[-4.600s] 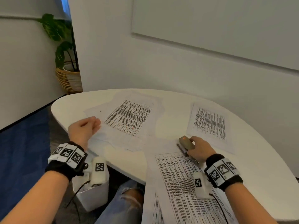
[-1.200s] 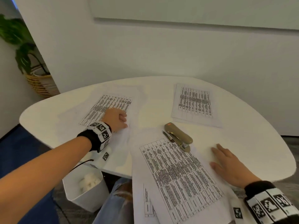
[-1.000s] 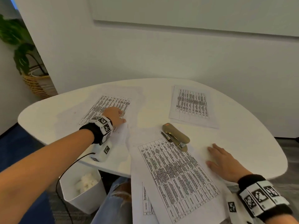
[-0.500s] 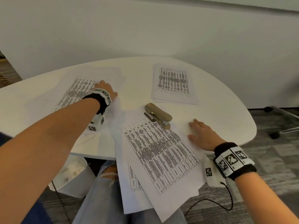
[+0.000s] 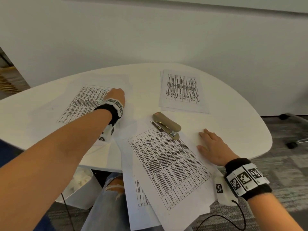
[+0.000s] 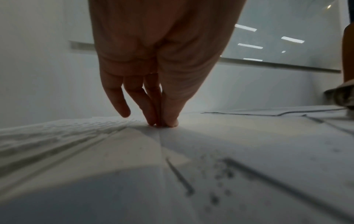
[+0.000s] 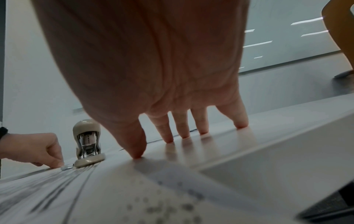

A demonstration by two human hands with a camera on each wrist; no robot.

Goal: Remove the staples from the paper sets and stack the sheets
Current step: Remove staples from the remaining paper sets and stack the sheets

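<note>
— Hands first: what is the left hand (image 5: 117, 95) doing?
— It reaches out to the far left pile of papers (image 5: 83, 104). Its fingertips (image 6: 170, 119) are bunched together and press down on the top sheet. I cannot tell if they pinch anything.
— And the right hand (image 5: 212, 147)?
— It lies flat on the white surface (image 5: 233, 124), fingers straight and spread, holding nothing. It sits just beside the near papers (image 5: 166, 164).
— Where do those papers lie?
— They hang over the near edge, above a knee in torn blue jeans (image 5: 115, 185).
— And the stapler (image 5: 166, 125)?
— The tan stapler rests on the top corner of those near papers, between the two hands.
— More paper?
— Yes, one more pile (image 5: 182, 90) lies far back on the right. A white bin (image 5: 80, 189) stands on the floor under the surface.
</note>
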